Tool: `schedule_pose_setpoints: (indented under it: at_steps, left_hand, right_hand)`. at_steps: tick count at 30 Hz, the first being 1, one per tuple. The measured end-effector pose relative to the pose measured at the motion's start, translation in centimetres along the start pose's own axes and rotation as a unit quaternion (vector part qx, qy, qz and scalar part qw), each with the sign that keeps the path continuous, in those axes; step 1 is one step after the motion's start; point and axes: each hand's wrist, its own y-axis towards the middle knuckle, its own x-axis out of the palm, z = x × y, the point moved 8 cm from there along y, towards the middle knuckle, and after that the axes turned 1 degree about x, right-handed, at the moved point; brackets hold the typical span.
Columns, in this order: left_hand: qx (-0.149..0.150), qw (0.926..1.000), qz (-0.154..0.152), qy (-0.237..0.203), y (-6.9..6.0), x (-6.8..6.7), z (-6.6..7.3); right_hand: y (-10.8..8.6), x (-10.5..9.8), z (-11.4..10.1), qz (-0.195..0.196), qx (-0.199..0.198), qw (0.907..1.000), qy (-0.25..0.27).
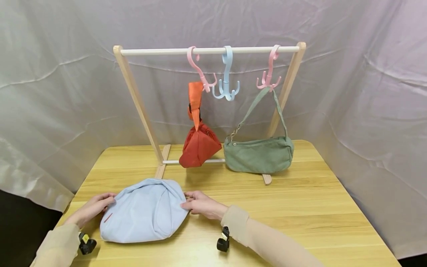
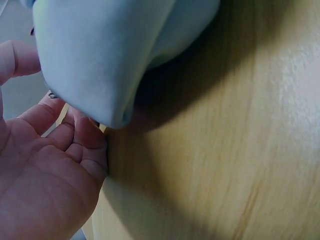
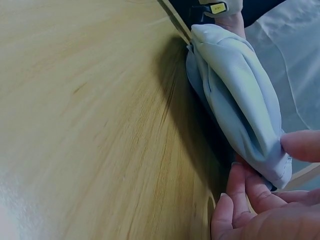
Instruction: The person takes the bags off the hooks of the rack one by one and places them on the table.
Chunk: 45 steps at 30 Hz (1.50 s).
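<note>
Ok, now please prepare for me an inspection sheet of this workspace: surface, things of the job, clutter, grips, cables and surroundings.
Surface: table with light wood grain.
Job's things: blue bag at the table's front left; red bag hangs from the left pink hook, green bag from the right pink hook; blue hook bears no bag. All three hooks are on the rack.
Clutter: nothing seen.
Grips: left grip and right grip, both bare hands, hold the blue bag at opposite ends.
Cables: nothing seen.
Surroundings: greyish curtain behind and at both sides.
</note>
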Motion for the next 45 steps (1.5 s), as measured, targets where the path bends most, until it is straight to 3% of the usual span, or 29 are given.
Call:
schedule_pose_setpoints:
  at_steps: [10,18,24,34,38,45]
  left_hand:
    - [0.014,0.9994,0.01,0.03,0.0,-0.2,0.2]
    - [0.047,0.9962,0.013,0.072,0.2,-0.8,0.9]
    - [0.042,0.9942,0.001,0.099,0.0,-1.0,1.4]
    - [0.061,0.9831,-0.002,0.173,0.2,-1.5,2.7]
    - [0.074,0.9785,0.012,0.192,0.2,-1.7,3.5]
    - [0.119,0.9695,0.077,0.2,-0.1,-2.4,6.1]
  right_hand:
    - [0.8,0.4,-0.2,0.019,-0.009,0.9997,-0.012]
    - [1.4,0.9,-0.7,0.014,-0.022,0.9991,-0.033]
    - [1.5,1.6,-0.9,0.003,-0.025,0.9989,-0.041]
    - [1.6,1.8,-0.8,0.009,-0.017,0.9987,-0.046]
    - [1.4,1.2,-0.6,0.032,-0.023,0.9976,-0.058]
    - [0.1,0.2,-0.7,0.057,-0.057,0.9932,-0.085]
